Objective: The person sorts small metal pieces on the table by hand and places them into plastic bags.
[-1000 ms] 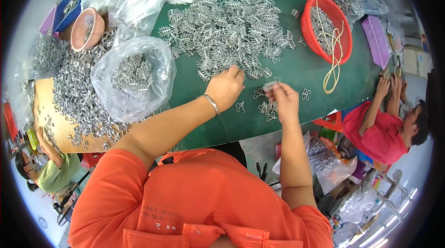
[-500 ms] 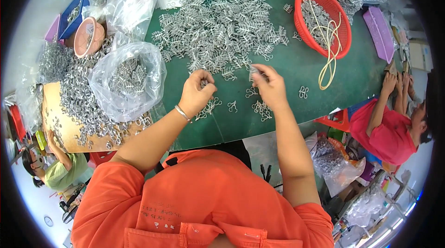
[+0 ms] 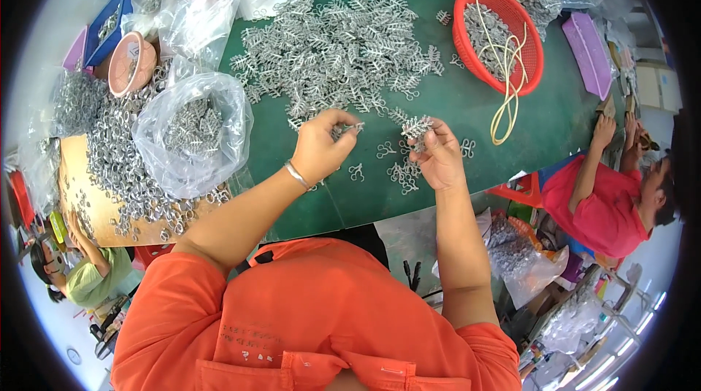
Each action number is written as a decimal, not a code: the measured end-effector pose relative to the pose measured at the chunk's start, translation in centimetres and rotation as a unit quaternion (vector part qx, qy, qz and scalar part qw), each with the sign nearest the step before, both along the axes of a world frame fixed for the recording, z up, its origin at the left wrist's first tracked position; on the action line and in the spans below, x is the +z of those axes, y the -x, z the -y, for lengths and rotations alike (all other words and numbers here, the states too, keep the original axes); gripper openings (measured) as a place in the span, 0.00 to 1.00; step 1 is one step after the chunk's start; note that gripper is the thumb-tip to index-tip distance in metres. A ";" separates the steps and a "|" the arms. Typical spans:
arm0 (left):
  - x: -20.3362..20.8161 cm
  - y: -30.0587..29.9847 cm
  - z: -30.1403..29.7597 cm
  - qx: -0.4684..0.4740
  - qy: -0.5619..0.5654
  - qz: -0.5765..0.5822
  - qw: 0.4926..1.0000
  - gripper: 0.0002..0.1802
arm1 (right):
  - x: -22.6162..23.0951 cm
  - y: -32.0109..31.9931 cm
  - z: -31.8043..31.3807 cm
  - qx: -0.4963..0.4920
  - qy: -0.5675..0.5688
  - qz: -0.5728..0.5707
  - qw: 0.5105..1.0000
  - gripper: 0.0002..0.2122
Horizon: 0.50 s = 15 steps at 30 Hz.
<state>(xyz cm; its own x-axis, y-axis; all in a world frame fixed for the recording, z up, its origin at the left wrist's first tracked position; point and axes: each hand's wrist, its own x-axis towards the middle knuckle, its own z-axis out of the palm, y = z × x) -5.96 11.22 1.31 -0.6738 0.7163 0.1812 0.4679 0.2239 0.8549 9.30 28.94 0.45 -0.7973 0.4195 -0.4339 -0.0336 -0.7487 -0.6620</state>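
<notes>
A broad heap of silver fishbone-shaped metal pieces point(image 3: 328, 51) covers the far middle of the green table. My right hand point(image 3: 444, 161), palm partly turned up, pinches a few branched metal pieces point(image 3: 416, 128) between thumb and fingers. Beside it, my left hand point(image 3: 321, 148) is closed on silver metal pieces point(image 3: 346, 130), mostly hidden by its fingers. A small cluster of metal pieces point(image 3: 404, 175) lies just below my right hand. One loose piece point(image 3: 355, 172) rests between my hands, and another point(image 3: 468, 148) sits to the right of my right hand.
A red plastic basket point(image 3: 460, 37) with metal parts and a looped cream cord point(image 3: 504, 124) stands at the right. At the left are a clear plastic bag point(image 3: 237, 139) of parts and a mound of metal rings point(image 3: 128, 165). Two other people point(image 3: 606, 201) sit at either side.
My right hand has turned, showing the pieces it pinches, and moved slightly nearer me. My left hand has shifted right, toward it. The whole view has shifted slightly.
</notes>
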 end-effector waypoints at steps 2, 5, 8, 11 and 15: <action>0.9 -0.1 0.7 -0.013 -0.052 0.560 0.827 0.10 | 0.4 0.0 0.5 -0.003 -0.002 -0.008 1.000 0.15; 2.4 -1.1 -0.4 -0.022 -0.022 0.664 0.747 0.14 | 1.5 0.7 1.9 0.056 -0.102 0.022 0.993 0.18; 3.2 -2.2 -1.4 0.013 0.044 0.659 0.751 0.13 | 2.5 1.1 3.0 0.111 -0.190 0.040 0.975 0.16; 1.8 -1.8 -0.5 -0.012 0.025 0.670 0.742 0.11 | 2.8 0.8 3.6 0.143 -0.343 0.062 0.926 0.15; 2.7 -0.3 0.1 0.044 -0.030 0.717 0.695 0.12 | 4.0 0.8 3.1 0.203 -0.580 0.056 0.787 0.14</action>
<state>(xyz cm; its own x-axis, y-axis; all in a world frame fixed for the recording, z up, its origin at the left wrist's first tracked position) -5.65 11.12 4.05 -0.2324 0.6806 -0.6948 -0.8885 0.1420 0.4362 8.50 25.80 4.49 -0.9519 0.3056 -0.0241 0.1598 0.4277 -0.8897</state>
